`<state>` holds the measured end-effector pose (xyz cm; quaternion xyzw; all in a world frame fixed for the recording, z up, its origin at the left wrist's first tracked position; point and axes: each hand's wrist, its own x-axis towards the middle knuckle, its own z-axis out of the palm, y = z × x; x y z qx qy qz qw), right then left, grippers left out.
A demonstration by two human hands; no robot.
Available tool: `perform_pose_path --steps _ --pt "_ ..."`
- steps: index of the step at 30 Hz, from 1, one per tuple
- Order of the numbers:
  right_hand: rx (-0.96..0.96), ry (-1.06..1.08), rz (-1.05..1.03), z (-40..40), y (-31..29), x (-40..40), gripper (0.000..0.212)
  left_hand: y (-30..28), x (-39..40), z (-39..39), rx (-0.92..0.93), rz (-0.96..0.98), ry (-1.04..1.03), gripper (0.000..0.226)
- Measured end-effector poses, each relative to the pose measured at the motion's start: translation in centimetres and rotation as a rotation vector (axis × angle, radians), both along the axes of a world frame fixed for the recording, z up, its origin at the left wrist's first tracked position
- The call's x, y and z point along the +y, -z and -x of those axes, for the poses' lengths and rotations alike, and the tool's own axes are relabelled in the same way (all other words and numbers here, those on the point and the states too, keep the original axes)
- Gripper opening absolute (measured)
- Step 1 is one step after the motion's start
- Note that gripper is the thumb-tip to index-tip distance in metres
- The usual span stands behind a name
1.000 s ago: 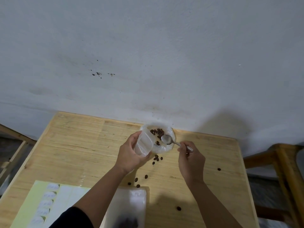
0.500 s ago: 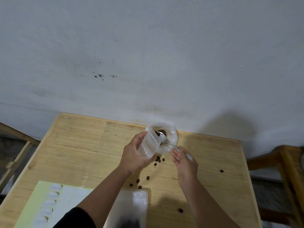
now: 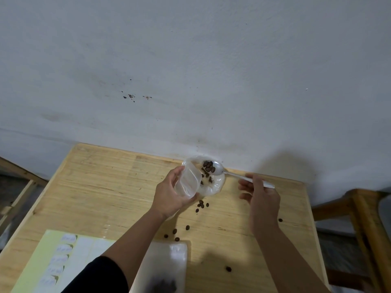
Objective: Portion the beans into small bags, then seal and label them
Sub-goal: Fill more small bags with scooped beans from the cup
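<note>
While left hand (image 3: 169,196) grips empty small bag (image 3: 187,181), right hand (image 3: 261,196) holds spoon (image 3: 220,168) of beans (image 3: 208,166).

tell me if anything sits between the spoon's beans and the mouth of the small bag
Nothing visible does. The spoon bowl lies just right of the small bag, whose mouth the left hand holds open toward it.

Dark brown beans (image 3: 208,167) on pale wood
We see a light, straight-grained bench (image 3: 105,187), a clear small bag (image 3: 188,181), a silver spoon (image 3: 220,169), a pale yellow label sheet (image 3: 38,263) and a black sleeve (image 3: 99,275).
</note>
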<state>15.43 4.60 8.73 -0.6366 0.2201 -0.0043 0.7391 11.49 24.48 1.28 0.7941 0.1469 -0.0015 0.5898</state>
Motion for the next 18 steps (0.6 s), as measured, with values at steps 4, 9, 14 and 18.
perform_pose_path --steps 4,9,14,18 --pt "-0.092 -0.133 0.101 0.7 -1.4 0.7 0.022 -0.1 0.0 0.0 -0.003 0.001 0.006 0.110" --pt "-0.306 -0.328 0.389 1.6 -1.0 1.5 0.019 -0.5 0.0 0.0 -0.036 -0.029 0.028 0.107" --pt "-0.521 -0.506 0.609 2.1 -0.5 2.1 0.027 -0.9 -0.1 0.1 -0.088 -0.013 0.024 0.091" --pt "-0.567 -0.515 0.555 2.3 -0.1 2.1 0.024 -0.9 -0.1 0.3 -0.094 -0.034 0.018 0.090"
